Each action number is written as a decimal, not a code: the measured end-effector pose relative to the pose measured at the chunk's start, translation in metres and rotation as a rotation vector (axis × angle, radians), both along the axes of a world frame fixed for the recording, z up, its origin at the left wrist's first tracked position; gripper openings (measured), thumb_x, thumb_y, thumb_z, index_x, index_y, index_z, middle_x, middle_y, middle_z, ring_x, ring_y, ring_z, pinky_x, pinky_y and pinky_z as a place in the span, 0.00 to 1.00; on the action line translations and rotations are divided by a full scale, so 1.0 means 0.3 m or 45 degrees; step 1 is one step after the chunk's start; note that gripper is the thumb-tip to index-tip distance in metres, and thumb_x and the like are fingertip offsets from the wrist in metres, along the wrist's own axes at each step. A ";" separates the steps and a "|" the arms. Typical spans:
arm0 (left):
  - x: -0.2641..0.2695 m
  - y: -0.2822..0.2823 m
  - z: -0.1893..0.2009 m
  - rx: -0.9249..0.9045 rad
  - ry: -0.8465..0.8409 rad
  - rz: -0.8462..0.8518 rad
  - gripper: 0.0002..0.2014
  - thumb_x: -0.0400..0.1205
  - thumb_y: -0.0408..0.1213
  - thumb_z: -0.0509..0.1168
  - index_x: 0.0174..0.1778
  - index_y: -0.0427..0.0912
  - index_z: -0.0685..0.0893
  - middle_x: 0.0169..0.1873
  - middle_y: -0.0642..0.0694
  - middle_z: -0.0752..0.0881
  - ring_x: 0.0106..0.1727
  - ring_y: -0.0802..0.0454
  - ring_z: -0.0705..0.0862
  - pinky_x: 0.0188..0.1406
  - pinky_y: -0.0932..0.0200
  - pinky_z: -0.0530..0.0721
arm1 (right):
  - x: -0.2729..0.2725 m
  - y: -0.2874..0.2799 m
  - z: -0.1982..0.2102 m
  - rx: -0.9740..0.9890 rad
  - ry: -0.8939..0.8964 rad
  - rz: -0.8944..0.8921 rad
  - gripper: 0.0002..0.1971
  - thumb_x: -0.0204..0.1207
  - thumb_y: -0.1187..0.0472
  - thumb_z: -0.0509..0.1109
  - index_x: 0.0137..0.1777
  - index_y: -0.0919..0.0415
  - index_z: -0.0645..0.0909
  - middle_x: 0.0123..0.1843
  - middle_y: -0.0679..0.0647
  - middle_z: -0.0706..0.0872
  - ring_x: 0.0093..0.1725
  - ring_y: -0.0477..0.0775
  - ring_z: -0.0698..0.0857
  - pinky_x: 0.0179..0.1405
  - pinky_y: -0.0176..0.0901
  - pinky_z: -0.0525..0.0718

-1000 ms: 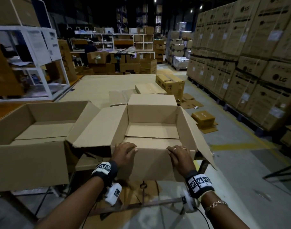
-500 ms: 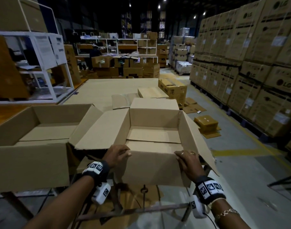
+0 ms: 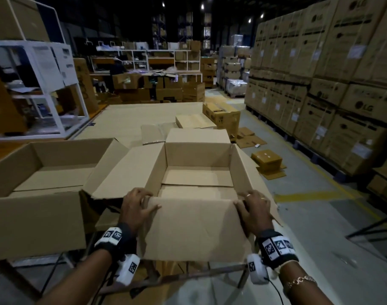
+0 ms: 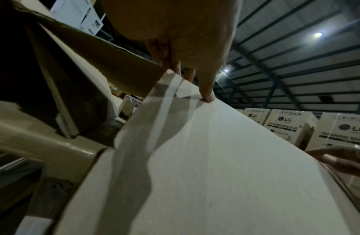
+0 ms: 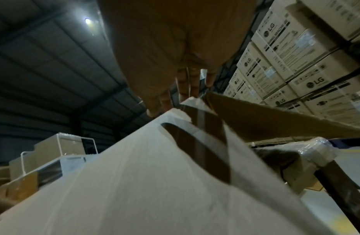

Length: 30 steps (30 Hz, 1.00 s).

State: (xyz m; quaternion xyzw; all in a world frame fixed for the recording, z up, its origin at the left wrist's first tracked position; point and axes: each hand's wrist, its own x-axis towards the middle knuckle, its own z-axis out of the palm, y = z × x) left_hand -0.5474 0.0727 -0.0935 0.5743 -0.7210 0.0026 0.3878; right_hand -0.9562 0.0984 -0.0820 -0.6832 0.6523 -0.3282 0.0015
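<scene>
Warehouse, dim; white rack [image 3: 45, 84] far left. A spare box [image 3: 34, 216] sits open at left.

Beside it, centre and just in front of the person, is the box [image 3: 197, 155]: upright, bottom flaps folded flat, nothing inside, top flaps all out. The near flap [image 3: 194, 230] hangs down towards the person.

Left hand [image 3: 135, 208]: fingers curled over the flap's fold at the left corner, thumb laid along the outer face.
Right hand [image 3: 255, 208]: same grip at the right corner.
LG cartons [image 3: 353, 102] are stacked high at right.

Progress (judgement): box is erected and opened, near flap folded back. Filling and closing not yet done.

View notes:
- Head view alone shows the empty inside and both grips together.
- Left wrist view shows the thumb [image 4: 207, 93] pressing the outer face.
- Right wrist view shows a film-wrapped stand edge [image 5: 307, 160] under the box.
- It also shows a dark oval patch [image 5: 195, 152] on the flap; slot or shadow, cannot tell.
</scene>
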 end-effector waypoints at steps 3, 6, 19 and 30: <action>0.023 0.038 -0.005 0.061 -0.055 0.217 0.29 0.66 0.59 0.83 0.56 0.45 0.89 0.50 0.45 0.80 0.52 0.46 0.78 0.51 0.49 0.81 | -0.032 0.038 0.004 -0.053 -0.088 -0.210 0.13 0.79 0.54 0.71 0.61 0.55 0.86 0.61 0.57 0.84 0.60 0.61 0.81 0.63 0.56 0.75; 0.009 0.079 -0.002 0.223 -0.029 0.337 0.32 0.73 0.62 0.76 0.68 0.49 0.84 0.52 0.45 0.80 0.53 0.44 0.80 0.50 0.48 0.82 | -0.025 0.090 -0.017 -0.025 -0.198 -0.255 0.16 0.79 0.51 0.72 0.63 0.56 0.83 0.53 0.57 0.87 0.53 0.59 0.84 0.55 0.54 0.83; 0.012 0.066 0.087 0.333 0.306 0.368 0.35 0.84 0.62 0.63 0.84 0.49 0.69 0.80 0.39 0.75 0.79 0.34 0.74 0.76 0.39 0.73 | -0.006 0.075 -0.005 0.123 -0.583 -0.143 0.39 0.83 0.39 0.64 0.89 0.47 0.52 0.87 0.59 0.65 0.87 0.61 0.57 0.85 0.64 0.59; 0.032 -0.096 0.304 -0.053 -0.017 0.227 0.34 0.77 0.34 0.78 0.80 0.41 0.76 0.83 0.29 0.64 0.71 0.27 0.79 0.59 0.38 0.86 | -0.169 -0.127 0.289 -0.369 -0.397 -0.114 0.39 0.74 0.53 0.80 0.84 0.50 0.67 0.78 0.61 0.77 0.75 0.63 0.79 0.69 0.63 0.82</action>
